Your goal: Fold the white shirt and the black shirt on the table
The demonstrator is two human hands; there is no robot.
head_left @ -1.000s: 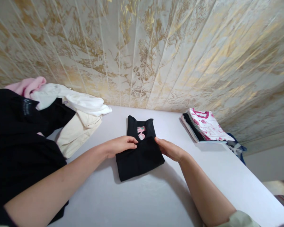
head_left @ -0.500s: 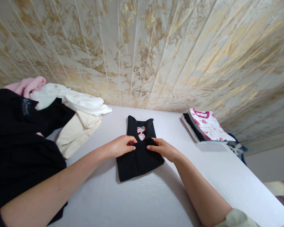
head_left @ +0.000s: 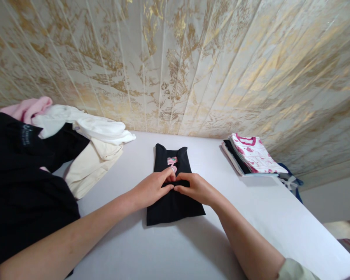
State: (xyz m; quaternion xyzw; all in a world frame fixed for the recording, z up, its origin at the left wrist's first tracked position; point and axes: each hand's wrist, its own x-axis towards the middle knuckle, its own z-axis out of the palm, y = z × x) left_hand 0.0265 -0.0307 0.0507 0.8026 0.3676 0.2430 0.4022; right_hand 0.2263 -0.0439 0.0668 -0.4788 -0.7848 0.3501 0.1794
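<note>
A black garment [head_left: 175, 206] with a small pink print near its far end lies folded into a narrow strip on the white table. Across its middle, my left hand [head_left: 156, 188] pinches a raised ridge of the black cloth between thumb and fingers. From the other side my right hand [head_left: 196, 188] grips the same ridge, its fingertips almost touching those of my left hand. The fingers partly cover the print. The near part of the garment lies flat, its lower edge towards me.
Black clothing [head_left: 14, 194] is heaped at the left, beside cream [head_left: 95, 167], white [head_left: 102, 128] and pink [head_left: 29, 109] garments. A stack of folded clothes [head_left: 253, 155] stands at the right, near a blue item [head_left: 293, 184]. The patterned wall [head_left: 175, 70] rises behind the table [head_left: 282, 229].
Both hands have moved closer together at the garment's middle, and the cloth between them is now gathered into a ridge. The view has shifted slightly.
</note>
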